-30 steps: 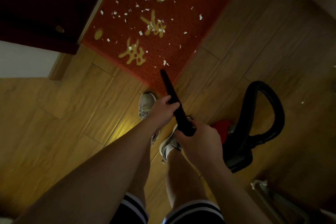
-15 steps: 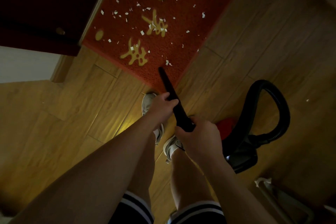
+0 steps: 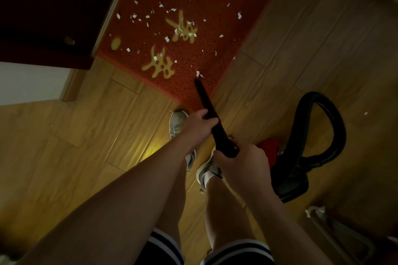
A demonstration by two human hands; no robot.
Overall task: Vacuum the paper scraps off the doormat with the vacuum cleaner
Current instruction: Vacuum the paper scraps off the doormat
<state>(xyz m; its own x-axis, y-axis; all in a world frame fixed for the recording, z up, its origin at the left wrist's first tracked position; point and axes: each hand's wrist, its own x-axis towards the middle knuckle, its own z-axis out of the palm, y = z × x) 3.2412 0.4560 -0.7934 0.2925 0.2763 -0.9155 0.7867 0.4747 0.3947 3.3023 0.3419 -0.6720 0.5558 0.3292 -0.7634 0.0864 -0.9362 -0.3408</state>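
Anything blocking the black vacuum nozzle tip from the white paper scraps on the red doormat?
Nothing visible. The black vacuum nozzle, held by the left hand and right hand, points at the red doormat; its tip sits just short of the nearest white paper scraps, with only bare mat between. Whether the tip touches the mat is unclear.

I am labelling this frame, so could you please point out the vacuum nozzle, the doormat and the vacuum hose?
vacuum nozzle [image 3: 210,112]: head view, middle of the black tube.
doormat [image 3: 215,28]: head view, bare red pile.
vacuum hose [image 3: 339,127]: head view, right side of the black loop.
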